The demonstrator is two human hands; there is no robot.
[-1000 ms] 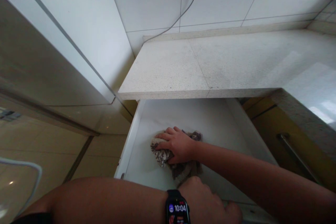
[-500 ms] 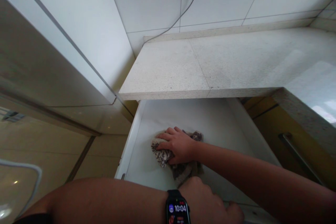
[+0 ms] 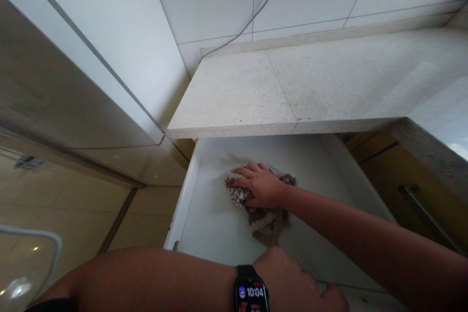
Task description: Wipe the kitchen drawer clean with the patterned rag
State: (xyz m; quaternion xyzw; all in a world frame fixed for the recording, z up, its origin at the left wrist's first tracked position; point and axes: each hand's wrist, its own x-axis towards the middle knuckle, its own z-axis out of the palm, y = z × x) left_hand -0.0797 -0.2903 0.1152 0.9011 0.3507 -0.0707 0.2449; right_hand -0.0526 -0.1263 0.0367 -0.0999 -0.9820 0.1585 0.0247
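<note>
A crumpled brown-and-white patterned cloth (image 3: 265, 224) lies on the floor of a pulled-out white drawer (image 3: 212, 229). My right hand (image 3: 265, 186) presses down on the cloth, its fingers curved over the upper left part. Near the drawer's front edge is my left hand (image 3: 292, 278), below the cloth, with a black smartwatch (image 3: 252, 292) on its wrist. The fingers of my left hand are mostly hidden at the bottom of the view, so what they touch does not show.
A pale stone counter (image 3: 234, 92) overhangs the back of the drawer. Tall white cabinet doors (image 3: 120, 34) stand at the left. A grey cord (image 3: 252, 19) runs from a wall socket to the counter's corner. A metal handle (image 3: 427, 214) is at the right.
My right hand and the cloth have moved to the right and slightly toward the back of the drawer. My left hand stays near the front edge. The view has shifted slightly.
</note>
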